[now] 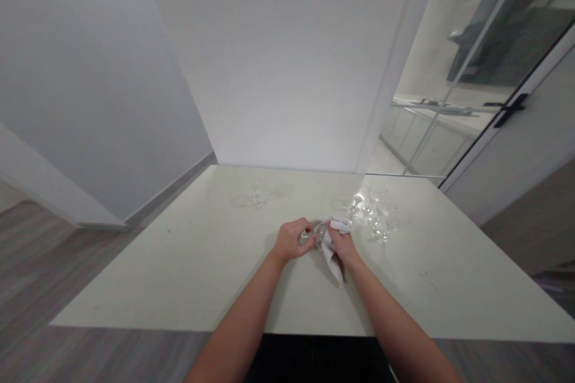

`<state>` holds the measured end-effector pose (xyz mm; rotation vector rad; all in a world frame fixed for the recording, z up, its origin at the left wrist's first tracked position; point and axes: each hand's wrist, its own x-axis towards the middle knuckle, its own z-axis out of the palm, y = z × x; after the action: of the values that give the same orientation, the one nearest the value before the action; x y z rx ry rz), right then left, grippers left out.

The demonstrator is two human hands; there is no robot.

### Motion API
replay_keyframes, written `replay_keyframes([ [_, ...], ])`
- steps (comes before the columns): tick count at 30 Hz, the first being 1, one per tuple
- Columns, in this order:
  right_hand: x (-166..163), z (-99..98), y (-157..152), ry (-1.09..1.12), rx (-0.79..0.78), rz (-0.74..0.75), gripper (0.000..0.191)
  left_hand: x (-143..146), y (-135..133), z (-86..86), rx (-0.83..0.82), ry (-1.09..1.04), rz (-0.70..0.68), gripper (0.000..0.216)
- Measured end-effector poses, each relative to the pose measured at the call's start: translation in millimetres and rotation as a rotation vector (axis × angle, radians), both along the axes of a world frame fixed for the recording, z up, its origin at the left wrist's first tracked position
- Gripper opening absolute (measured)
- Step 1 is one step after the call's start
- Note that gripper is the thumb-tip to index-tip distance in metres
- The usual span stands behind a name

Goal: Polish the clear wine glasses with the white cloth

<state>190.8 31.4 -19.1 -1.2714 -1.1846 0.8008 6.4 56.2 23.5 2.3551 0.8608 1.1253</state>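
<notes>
Here was my left hand (291,240), fingers and thumb curled firmly round the narrow end of a clear stemmed glass (320,233), and right up against it came my right hand (342,242), clenched on a white cloth (330,254) that touched the wider end! The glass lay between my two hands, over the middle of the table (188,269), and a loose corner of cloth drooped towards me. Whether any cloth sat inside the bowl, I couldn't tell.

Out to the edges, then! Both forearms came in over the near edge, with my dark clothing (314,359) just below it. Leftwards the pale top ran wide from my wrist to a slanting side edge, grey plank floor (67,269) beyond; rightwards it stretched past my forearm to the far-off right corner. The back edge ran along the foot of a white wall (287,90), and its right end reached a glass-paned door (431,125).

Now the glassware! Beyond my left hand, near the back, stood a lone glass (256,194), well apart from the rest. Just beyond my right hand, to its right, crowded a cluster of glasses (371,212), too tangled with glare to count. What any of them held was too small to see.
</notes>
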Motion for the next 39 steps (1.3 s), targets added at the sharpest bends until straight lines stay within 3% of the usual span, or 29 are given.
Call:
replay_keyframes([
  [2, -2, 7.9, -5, -0.132, 0.072, 0.096, 0.036, 0, 6, -2.2, -0.241, -0.133, 0.036, 0.040],
  [5, -9, 19.8, -11, -0.233, 0.204, 0.236, 0.055, 1, 18, -3.2, -0.737, -0.334, 0.097, 0.059],
  [7, -13, 24.0, -13, -0.210, 0.222, 0.265, 0.058, 2, 22, -2.2, -0.897, -0.437, 0.109, 0.065],
  [9, -15, 24.0, -11, -0.126, 0.166, 0.259, 0.049, 1, 20, -0.6, -0.793, -0.534, 0.108, 0.061],
  [11, -15, 20.9, -8, -0.011, 0.067, 0.220, 0.034, 0, 14, 0.9, -0.514, -0.546, 0.111, 0.049],
  [14, -12, 15.7, -6, 0.064, -0.043, 0.198, 0.028, -3, 4, 1.3, -0.129, -0.345, 0.084, 0.034],
  [16, -10, 14.4, -7, 0.044, -0.076, 0.259, 0.029, -3, 1, 0.2, -0.027, -0.215, 0.068, 0.032],
  [19, -8, 14.0, -12, -0.076, 0.017, 0.334, 0.033, -1, 6, -3.4, -0.078, -0.192, 0.158, 0.037],
  [22, -10, 12.1, -15, -0.211, 0.192, 0.236, 0.063, 2, 18, -7.2, -0.308, -0.290, 0.278, 0.046],
  [25, -12, 12.8, -15, -0.231, 0.237, 0.164, 0.068, 3, 24, -8.4, -0.483, -0.332, 0.253, 0.050],
  [27, -13, 15.2, -13, -0.184, 0.213, 0.158, 0.062, 2, 23, -6.8, -0.455, -0.341, 0.178, 0.048],
  [32, -10, 13.1, -6, 0.096, -0.009, 0.094, 0.031, -4, 9, -2.0, -0.120, -0.295, -0.007, 0.043],
  [35, -9, 8.8, -6, 0.120, -0.028, 0.068, 0.029, -5, 6, -3.7, -0.074, -0.251, 0.030, 0.035],
  [39, -11, 14.3, -11, -0.038, 0.078, 0.175, 0.032, -2, 15, -9.7, -0.205, -0.270, 0.186, 0.041],
])
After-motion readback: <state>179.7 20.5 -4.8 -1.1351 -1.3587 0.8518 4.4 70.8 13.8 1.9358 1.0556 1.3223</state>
